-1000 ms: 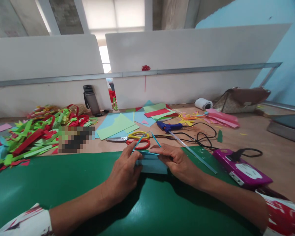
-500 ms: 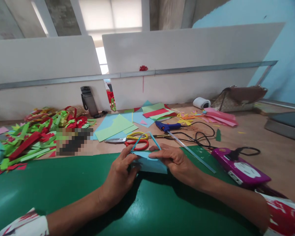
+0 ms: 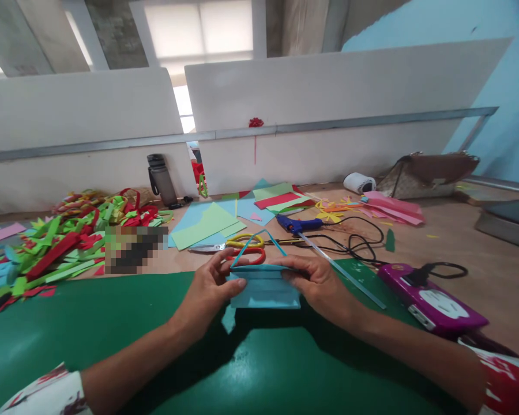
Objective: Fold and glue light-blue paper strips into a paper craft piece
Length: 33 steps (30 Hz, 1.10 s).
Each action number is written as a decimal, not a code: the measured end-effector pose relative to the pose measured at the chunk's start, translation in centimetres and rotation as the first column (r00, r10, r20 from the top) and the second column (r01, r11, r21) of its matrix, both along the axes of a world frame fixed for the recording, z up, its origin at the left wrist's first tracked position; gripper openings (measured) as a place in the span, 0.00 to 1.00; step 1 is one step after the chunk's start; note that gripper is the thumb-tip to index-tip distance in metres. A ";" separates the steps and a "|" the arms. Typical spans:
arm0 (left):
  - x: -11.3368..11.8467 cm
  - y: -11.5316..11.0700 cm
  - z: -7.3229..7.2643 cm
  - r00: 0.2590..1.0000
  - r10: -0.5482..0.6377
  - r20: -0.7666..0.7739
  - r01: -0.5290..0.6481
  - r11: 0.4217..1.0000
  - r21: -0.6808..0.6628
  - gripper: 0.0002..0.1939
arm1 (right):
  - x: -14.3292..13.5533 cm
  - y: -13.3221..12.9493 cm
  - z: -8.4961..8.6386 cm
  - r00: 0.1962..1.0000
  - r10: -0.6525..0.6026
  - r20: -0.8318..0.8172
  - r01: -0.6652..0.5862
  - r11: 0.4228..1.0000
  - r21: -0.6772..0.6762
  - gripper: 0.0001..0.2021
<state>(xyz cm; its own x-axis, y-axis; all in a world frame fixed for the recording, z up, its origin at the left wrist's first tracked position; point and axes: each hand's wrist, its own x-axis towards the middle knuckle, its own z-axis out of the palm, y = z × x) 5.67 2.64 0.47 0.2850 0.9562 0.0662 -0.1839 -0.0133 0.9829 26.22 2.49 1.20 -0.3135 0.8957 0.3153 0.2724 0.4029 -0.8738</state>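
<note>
Currently left hand [image 3: 214,283] and right hand [image 3: 315,281] pinching blue folded paper [image 3: 264,291] (purple power strip [image 3: 433,300] nearby, markings blurred).

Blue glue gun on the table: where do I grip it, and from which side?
Best by the blue handle, probably from the right and above: it juts rightward from the glue gun's body. Stay clear of the black cord at its end and the glue stick slanting toward you. The right hand holds the blue paper.
</note>
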 end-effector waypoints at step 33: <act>1.5 -0.4 0.9 0.995 0.087 -0.051 -0.075 0.975 0.209 0.23 | -2.8 0.0 3.6 0.807 -0.375 0.456 -0.030 0.745 0.666 0.06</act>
<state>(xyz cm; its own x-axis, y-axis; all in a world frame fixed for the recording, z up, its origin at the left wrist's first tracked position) 7.13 2.19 1.34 0.2163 0.9436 0.2504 -0.1156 -0.2300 0.9663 23.47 2.52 4.78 -0.4659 0.6110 0.6399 0.7231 0.6798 -0.1227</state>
